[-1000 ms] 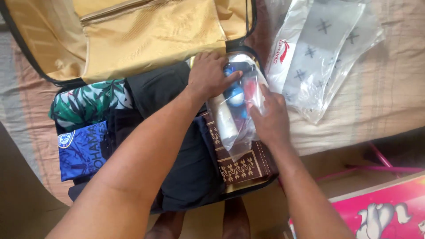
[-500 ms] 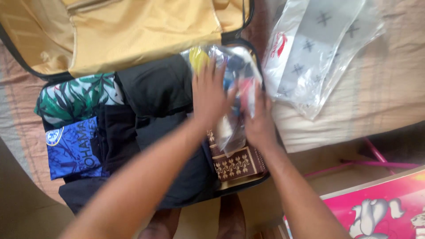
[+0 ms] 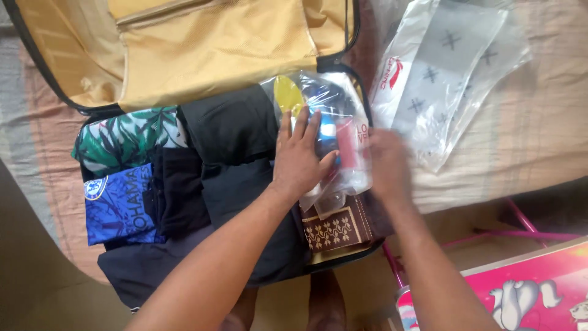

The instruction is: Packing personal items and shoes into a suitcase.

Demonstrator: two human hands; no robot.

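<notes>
Inside the open black suitcase with yellow lining, folded clothes are already packed. Our left hand presses flat and open on the clear plastic bag of toiletries at the suitcase's right end. Our right hand is blurred at the bag's edge; its grip we cannot tell, and the bag looks not quite settled.

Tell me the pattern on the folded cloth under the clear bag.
Dark maroon cloth with a cream geometric motif and border, seen in the head view.

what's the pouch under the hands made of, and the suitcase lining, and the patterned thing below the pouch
The pouch looks like thin clear plastic film: glossy, crinkled, its contents showing through. The suitcase lining seems a woven synthetic fabric, tan with a slight sheen and soft folds. The patterned cloth appears to be matte woven textile, brown with cream motifs, though the fibre cannot be told.
</notes>
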